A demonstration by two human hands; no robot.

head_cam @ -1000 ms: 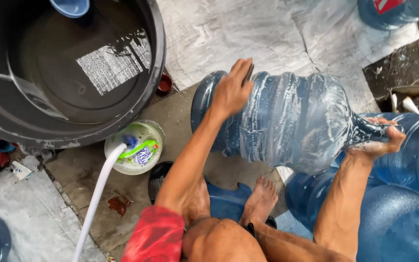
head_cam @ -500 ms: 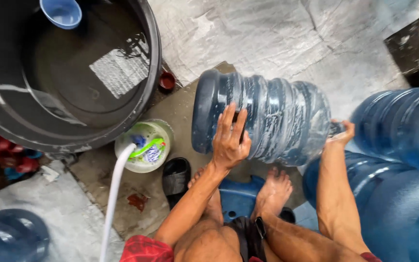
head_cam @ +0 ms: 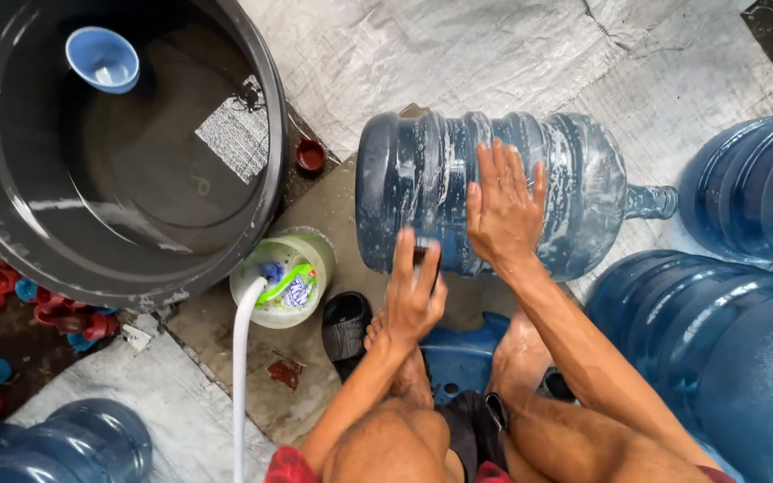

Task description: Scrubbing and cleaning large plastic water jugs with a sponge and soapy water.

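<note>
While both hands [head_cam: 458,259] lie flat, open on soapy jug [head_cam: 494,201], tub [head_cam: 261,134], small bucket [head_cam: 284,277] crowd left.

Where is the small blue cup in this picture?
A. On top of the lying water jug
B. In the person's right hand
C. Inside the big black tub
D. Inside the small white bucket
C: the blue cup sits inside the black tub, well away from both hands and the jug.

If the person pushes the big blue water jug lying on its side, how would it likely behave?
The jug lies on its round side, so it would probably roll readily. Suds streak its wall, so it is likely slippery under the right hand and left hand. It looks empty, so probably light for its size.
</note>
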